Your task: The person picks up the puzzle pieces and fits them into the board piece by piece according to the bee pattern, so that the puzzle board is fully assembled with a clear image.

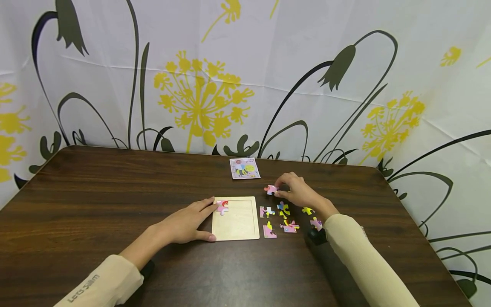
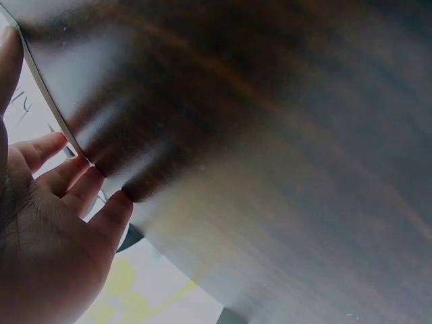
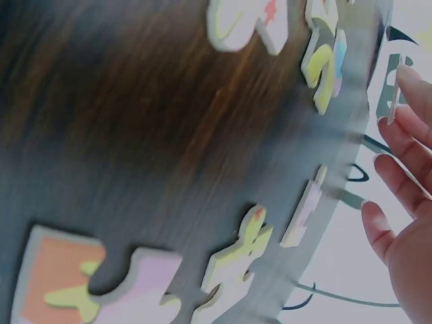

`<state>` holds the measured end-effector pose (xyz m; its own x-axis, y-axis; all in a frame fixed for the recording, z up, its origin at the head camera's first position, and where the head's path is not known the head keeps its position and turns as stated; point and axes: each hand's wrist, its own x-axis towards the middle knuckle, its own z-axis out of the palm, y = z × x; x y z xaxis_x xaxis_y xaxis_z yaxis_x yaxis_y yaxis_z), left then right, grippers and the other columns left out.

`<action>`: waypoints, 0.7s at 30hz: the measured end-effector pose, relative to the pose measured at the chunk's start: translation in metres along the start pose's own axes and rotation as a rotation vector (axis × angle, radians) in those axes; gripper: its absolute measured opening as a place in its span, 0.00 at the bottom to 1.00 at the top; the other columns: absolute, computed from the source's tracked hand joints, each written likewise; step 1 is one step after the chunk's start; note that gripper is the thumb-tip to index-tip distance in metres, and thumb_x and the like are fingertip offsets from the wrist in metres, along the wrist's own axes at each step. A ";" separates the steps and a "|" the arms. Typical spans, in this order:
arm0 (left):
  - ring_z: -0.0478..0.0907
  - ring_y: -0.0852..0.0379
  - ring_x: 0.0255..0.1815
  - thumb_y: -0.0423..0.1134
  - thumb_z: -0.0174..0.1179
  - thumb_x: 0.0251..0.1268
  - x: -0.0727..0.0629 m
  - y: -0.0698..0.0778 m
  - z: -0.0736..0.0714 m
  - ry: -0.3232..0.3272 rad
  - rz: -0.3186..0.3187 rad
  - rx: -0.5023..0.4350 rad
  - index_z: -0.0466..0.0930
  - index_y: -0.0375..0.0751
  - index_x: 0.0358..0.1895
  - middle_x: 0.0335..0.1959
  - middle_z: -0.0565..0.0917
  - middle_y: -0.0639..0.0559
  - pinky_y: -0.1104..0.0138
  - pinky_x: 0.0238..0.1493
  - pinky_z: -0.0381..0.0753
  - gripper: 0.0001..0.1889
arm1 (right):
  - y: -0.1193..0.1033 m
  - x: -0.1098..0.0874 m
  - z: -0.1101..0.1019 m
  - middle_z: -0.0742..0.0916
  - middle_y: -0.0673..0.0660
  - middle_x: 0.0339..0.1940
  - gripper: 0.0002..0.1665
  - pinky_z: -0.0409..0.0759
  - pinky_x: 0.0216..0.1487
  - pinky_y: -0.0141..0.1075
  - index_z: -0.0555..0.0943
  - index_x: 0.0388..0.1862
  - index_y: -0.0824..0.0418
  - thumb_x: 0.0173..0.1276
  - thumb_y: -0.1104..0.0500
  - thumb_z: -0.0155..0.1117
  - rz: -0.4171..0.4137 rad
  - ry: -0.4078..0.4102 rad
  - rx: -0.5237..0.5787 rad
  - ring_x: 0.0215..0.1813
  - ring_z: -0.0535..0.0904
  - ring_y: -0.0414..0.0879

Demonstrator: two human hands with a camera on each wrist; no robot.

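A square wooden puzzle tray (image 1: 239,228) lies on the table with a pink-and-red jigsaw piece (image 1: 223,208) in its upper left corner. Along the tray's left side rests my left hand (image 1: 188,222), its fingers fairly straight and touching the frame; they also show in the left wrist view. My right hand (image 1: 300,192) pinches a pink jigsaw piece (image 1: 271,189) with a red patch, up and to the right of the tray. In the right wrist view that held piece (image 3: 394,94) appears edge-on between thumb and fingers, clear of the table.
Several loose jigsaw pieces (image 1: 270,230) lie right of the tray, some near the right forearm. A square picture card (image 1: 245,169) with a bee lies near the back edge of the dark wooden table (image 1: 115,187). Behind hangs a flowered curtain (image 1: 284,51).
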<state>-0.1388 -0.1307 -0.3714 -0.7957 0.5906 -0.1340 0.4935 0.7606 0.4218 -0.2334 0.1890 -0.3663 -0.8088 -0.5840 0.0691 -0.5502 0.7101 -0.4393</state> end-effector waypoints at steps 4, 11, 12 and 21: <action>0.53 0.39 0.67 0.60 0.59 0.53 0.000 0.000 0.000 0.001 0.001 -0.003 0.56 0.35 0.68 0.69 0.54 0.37 0.48 0.60 0.59 0.45 | -0.007 0.001 0.001 0.80 0.54 0.40 0.10 0.60 0.48 0.50 0.78 0.39 0.62 0.60 0.59 0.66 -0.020 -0.011 0.000 0.47 0.69 0.50; 0.52 0.39 0.68 0.59 0.60 0.54 0.000 0.000 -0.001 -0.007 -0.012 -0.009 0.56 0.34 0.68 0.69 0.53 0.37 0.48 0.61 0.59 0.45 | -0.018 0.006 0.007 0.80 0.52 0.39 0.09 0.61 0.47 0.48 0.78 0.38 0.60 0.59 0.59 0.66 -0.063 -0.030 0.000 0.48 0.68 0.49; 0.52 0.39 0.68 0.59 0.60 0.54 0.000 0.001 -0.001 -0.007 -0.013 -0.007 0.56 0.34 0.68 0.69 0.53 0.37 0.48 0.61 0.59 0.44 | -0.020 0.007 0.008 0.80 0.52 0.39 0.09 0.61 0.47 0.48 0.78 0.38 0.60 0.59 0.59 0.66 -0.070 -0.034 -0.002 0.48 0.68 0.49; 0.53 0.39 0.68 0.58 0.60 0.54 0.000 0.000 0.000 -0.016 -0.019 -0.007 0.55 0.34 0.68 0.70 0.53 0.37 0.48 0.61 0.58 0.45 | -0.040 0.016 0.019 0.80 0.52 0.40 0.09 0.62 0.47 0.47 0.79 0.39 0.60 0.60 0.59 0.65 -0.123 -0.078 -0.037 0.50 0.69 0.49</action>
<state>-0.1391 -0.1304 -0.3719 -0.7993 0.5803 -0.1560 0.4758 0.7698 0.4255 -0.2204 0.1439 -0.3648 -0.7170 -0.6953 0.0495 -0.6526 0.6447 -0.3981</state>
